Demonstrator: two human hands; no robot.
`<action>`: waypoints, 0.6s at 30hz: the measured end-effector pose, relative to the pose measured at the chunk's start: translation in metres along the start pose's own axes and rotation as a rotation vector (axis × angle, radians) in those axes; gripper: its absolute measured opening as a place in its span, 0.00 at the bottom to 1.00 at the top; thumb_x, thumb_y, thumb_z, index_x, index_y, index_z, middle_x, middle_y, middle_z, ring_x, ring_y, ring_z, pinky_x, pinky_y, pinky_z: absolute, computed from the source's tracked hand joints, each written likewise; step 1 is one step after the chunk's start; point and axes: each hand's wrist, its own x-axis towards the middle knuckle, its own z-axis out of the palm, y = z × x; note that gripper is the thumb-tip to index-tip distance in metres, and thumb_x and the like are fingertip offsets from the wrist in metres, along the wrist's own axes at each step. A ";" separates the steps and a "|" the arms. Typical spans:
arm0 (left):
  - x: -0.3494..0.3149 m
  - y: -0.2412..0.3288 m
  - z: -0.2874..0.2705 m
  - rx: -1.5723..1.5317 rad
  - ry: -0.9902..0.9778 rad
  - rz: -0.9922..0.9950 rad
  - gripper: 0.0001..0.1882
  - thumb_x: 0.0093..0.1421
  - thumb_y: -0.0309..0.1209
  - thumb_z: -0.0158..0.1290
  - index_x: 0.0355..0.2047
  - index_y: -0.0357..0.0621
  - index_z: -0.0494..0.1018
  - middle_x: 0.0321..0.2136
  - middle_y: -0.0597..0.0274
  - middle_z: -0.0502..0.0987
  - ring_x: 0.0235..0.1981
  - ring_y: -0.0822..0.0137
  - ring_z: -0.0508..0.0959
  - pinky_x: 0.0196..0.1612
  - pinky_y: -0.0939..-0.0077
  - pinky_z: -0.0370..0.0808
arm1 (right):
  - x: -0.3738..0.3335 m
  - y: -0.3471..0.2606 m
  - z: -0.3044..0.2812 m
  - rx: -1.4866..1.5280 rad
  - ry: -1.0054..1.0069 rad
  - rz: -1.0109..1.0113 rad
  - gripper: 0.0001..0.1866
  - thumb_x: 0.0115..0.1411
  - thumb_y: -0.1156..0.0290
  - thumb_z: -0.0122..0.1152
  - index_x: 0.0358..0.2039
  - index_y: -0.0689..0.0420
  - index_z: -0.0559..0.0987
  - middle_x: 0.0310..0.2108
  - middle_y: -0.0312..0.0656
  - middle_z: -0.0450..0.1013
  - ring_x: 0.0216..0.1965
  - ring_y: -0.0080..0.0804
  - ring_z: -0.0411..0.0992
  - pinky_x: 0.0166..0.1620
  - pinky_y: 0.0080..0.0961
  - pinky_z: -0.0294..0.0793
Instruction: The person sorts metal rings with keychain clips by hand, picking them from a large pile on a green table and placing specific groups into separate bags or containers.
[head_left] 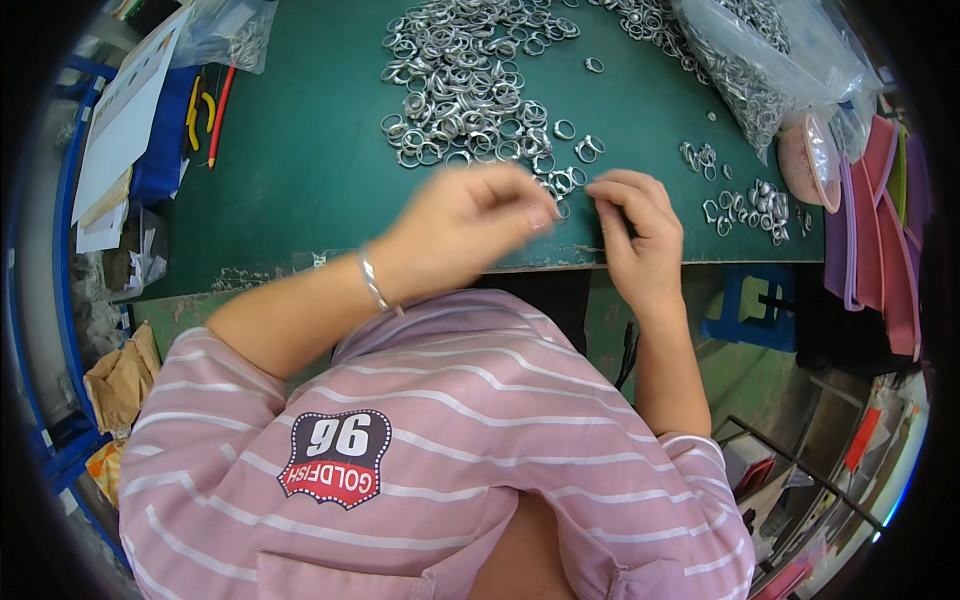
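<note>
On the green table [300, 150], a big heap of silver metal rings [465, 75] spreads in front of me, its near end trailing toward my hands. My left hand [470, 215], slightly blurred, is by the table's near edge with its fingers curled toward the thumb. A few rings [565, 180] lie just beyond its fingertips, in the gap between the hands. Just right of that gap is my right hand [640, 230], fingers bent and thumb close to the fingertips. Whatever is pinched in either hand is too small or hidden to make out.
Smaller groups of rings [765, 208] lie at the right near edge. A clear plastic bag [745, 75] full of rings stands at the back right, beside a pink container [810, 160]. Yellow-handled pliers [192, 115] and a red pencil [221, 118] lie left. A blue stool [745, 310] stands below.
</note>
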 end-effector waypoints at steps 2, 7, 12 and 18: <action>-0.006 -0.012 0.024 -0.136 -0.268 -0.287 0.08 0.64 0.31 0.53 0.39 0.40 0.77 0.34 0.64 0.80 0.30 0.79 0.76 0.32 0.84 0.73 | 0.007 0.000 0.009 -0.010 -0.024 -0.044 0.10 0.53 0.82 0.61 0.36 0.59 0.79 0.38 0.43 0.76 0.42 0.41 0.73 0.46 0.33 0.71; -0.003 -0.074 0.049 -0.566 -0.435 -0.585 0.12 0.66 0.32 0.51 0.42 0.35 0.74 0.36 0.59 0.79 0.31 0.74 0.77 0.34 0.82 0.75 | 0.008 0.000 0.014 0.007 -0.123 0.091 0.16 0.52 0.80 0.63 0.43 0.57 0.76 0.39 0.42 0.76 0.45 0.41 0.72 0.50 0.35 0.67; 0.004 -0.132 0.047 -1.177 -0.134 -0.746 0.12 0.67 0.33 0.49 0.44 0.38 0.73 0.34 0.59 0.77 0.32 0.71 0.76 0.34 0.79 0.76 | 0.004 -0.002 0.012 0.066 -0.115 0.088 0.17 0.51 0.78 0.65 0.43 0.58 0.75 0.40 0.42 0.76 0.45 0.42 0.72 0.50 0.34 0.67; 0.005 -0.128 0.049 -1.220 -0.023 -0.697 0.13 0.66 0.38 0.48 0.42 0.41 0.74 0.34 0.59 0.76 0.30 0.69 0.75 0.34 0.77 0.75 | 0.000 -0.006 0.014 0.051 -0.151 0.002 0.18 0.49 0.78 0.66 0.43 0.58 0.75 0.40 0.42 0.75 0.45 0.43 0.71 0.49 0.34 0.67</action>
